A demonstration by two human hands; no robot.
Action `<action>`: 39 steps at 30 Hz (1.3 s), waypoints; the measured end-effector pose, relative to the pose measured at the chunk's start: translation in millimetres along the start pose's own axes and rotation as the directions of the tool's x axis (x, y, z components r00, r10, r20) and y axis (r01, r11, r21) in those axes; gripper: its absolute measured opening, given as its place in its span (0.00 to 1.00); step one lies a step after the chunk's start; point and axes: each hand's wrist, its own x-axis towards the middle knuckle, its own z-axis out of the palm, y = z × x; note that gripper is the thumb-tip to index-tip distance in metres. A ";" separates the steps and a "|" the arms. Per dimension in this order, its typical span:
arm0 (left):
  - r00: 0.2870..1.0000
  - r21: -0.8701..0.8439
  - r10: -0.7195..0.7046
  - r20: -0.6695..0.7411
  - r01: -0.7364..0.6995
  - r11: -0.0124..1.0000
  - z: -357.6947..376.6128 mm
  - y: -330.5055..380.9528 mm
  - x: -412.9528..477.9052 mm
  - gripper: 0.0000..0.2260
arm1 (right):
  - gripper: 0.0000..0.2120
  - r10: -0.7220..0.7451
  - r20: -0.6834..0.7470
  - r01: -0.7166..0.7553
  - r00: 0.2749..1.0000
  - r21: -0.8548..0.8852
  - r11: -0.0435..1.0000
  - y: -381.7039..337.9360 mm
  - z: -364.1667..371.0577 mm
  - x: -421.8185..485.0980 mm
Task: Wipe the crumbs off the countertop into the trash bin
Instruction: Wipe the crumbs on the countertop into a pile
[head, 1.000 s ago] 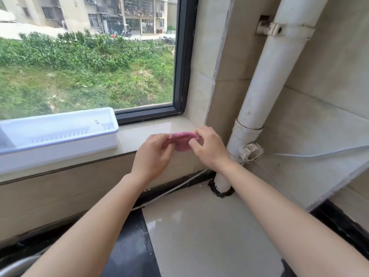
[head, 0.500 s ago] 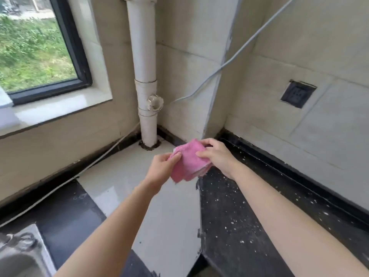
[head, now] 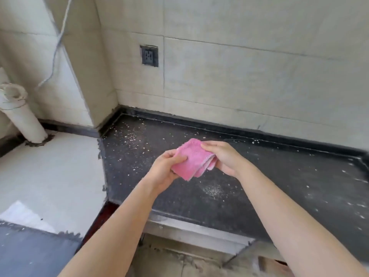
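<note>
A white plastic drain pipe (head: 22, 116) stands at far left. The left hand (head: 165, 168) pinches the folded pink terry cloth (head: 192, 158) and the right hand (head: 223, 156) grips its other side, likely squaring it into a pad above the black speckled stone countertop (head: 279, 176). Dry, fine pale crumbs (head: 129, 136) lie scattered there; no trash bin shows

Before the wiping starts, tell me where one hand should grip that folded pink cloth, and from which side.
Probably from the right, across the stacked loose edges of the pink cloth, where the right hand holds it: clamping those layers keeps the fold together and leaves the flat face free to press onto the crumbs on the black countertop.
</note>
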 end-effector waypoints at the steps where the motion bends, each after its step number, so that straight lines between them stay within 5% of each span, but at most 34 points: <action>1: 0.999 -0.011 -0.028 0.027 0.029 1.000 26.1 -11.0 1.3 0.15 | 0.11 0.002 -0.062 -0.001 0.998 0.018 1.000 8.1 -22.1 -21.6; 6: 0.984 -0.038 -0.111 0.142 0.118 0.992 135.0 -53.8 9.0 0.30 | 0.10 -0.096 -0.414 0.046 0.905 -0.131 0.990 37.6 -107.1 -108.6; 9: 0.971 -0.023 -0.127 0.204 0.134 0.991 192.0 -69.4 17.0 0.30 | 0.10 -0.084 -0.398 0.032 0.914 -0.135 0.990 48.1 -148.7 -152.2; 12: 0.950 0.018 -0.165 0.266 0.167 0.986 237.9 -84.1 30.6 0.26 | 0.21 0.053 -0.350 -0.115 0.935 -0.159 0.980 65.7 -186.5 -184.7; 18: 0.912 0.243 -0.237 0.336 0.160 0.957 315.8 -121.9 79.5 0.22 | 0.11 0.104 -0.498 -0.238 0.861 -0.213 0.948 98.7 -266.9 -207.7; 24: 0.841 0.492 -0.336 0.425 0.097 0.865 402.9 -167.0 168.4 0.14 | 0.04 0.203 -0.563 -0.217 0.801 0.043 0.975 104.5 -382.2 -205.3; 27: 0.836 0.468 -0.362 0.412 0.146 0.871 445.3 -191.4 200.7 0.12 | 0.04 0.237 -0.609 -0.100 0.757 0.251 0.963 116.8 -433.7 -202.9; 31: 0.849 0.316 -0.401 0.345 0.297 0.901 503.4 -231.2 234.2 0.15 | 0.14 0.222 -0.569 0.116 0.792 0.497 0.860 138.2 -490.1 -193.1; 34: 0.846 0.273 -0.454 0.279 0.384 0.882 530.4 -257.9 246.8 0.15 | 0.14 0.255 -0.595 0.099 0.762 0.497 0.862 152.9 -514.9 -179.5; 39: 0.889 0.419 -0.436 0.136 0.348 0.839 560.8 -289.9 286.1 0.13 | 0.13 0.281 -0.769 -0.069 0.574 0.297 0.952 167.2 -576.6 -142.1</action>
